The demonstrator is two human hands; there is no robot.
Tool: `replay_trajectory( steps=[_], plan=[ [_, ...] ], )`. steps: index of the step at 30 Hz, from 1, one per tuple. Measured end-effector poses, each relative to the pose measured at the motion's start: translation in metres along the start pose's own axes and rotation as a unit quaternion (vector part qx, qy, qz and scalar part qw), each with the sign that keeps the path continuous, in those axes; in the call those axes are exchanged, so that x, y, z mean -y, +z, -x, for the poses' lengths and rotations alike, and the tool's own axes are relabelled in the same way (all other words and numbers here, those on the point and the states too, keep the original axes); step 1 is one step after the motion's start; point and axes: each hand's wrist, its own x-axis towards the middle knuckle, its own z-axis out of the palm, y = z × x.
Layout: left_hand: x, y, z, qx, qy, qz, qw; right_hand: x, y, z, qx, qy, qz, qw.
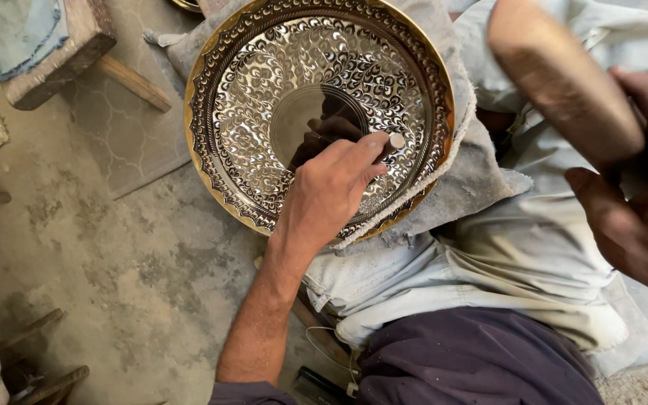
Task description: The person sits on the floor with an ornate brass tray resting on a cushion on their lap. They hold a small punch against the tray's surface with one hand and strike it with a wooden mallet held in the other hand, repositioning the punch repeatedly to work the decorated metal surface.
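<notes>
A large round metal tray [249, 90], shiny and covered in engraved floral patterns with a golden scalloped rim, rests tilted on a grey cloth [481, 187] over my lap. My left hand [331, 187] lies on the tray's lower right part, fingers closed around a thin metal chisel [394, 141] whose blunt end sticks out above the fingers. My right hand [639, 195] is raised at the right edge, gripping a wooden mallet [564, 82] close to the camera and blurred.
A dusty concrete floor [114, 262] spreads to the left. A wooden block with blue cloth [39, 37] sits top left, a wooden stick [133, 81] beside it. Wooden tool handles [39, 375] lie bottom left. A cable and dark object [324, 382] lie near my legs.
</notes>
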Motion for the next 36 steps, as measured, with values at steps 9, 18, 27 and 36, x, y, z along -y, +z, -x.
replay_trajectory(
  steps=[9, 18, 27, 36],
  plan=[
    [0.002, 0.0, -0.01, 0.033, -0.019, -0.005, 0.999, 0.024, 0.004, -0.015, 0.002, -0.109, 0.166, 0.98],
    [0.01, 0.005, -0.009, 0.054, -0.016, -0.004, 0.998, 0.01, 0.007, 0.0, -0.003, -0.107, 0.204, 0.973],
    [0.01, 0.003, -0.011, 0.043, 0.0, -0.002, 0.999, 0.008, 0.01, 0.007, 0.001, -0.092, 0.244, 0.965],
    [0.011, 0.003, -0.014, 0.061, -0.009, 0.001, 0.998, 0.01, 0.016, 0.009, -0.009, -0.077, 0.139, 0.987]
  ],
)
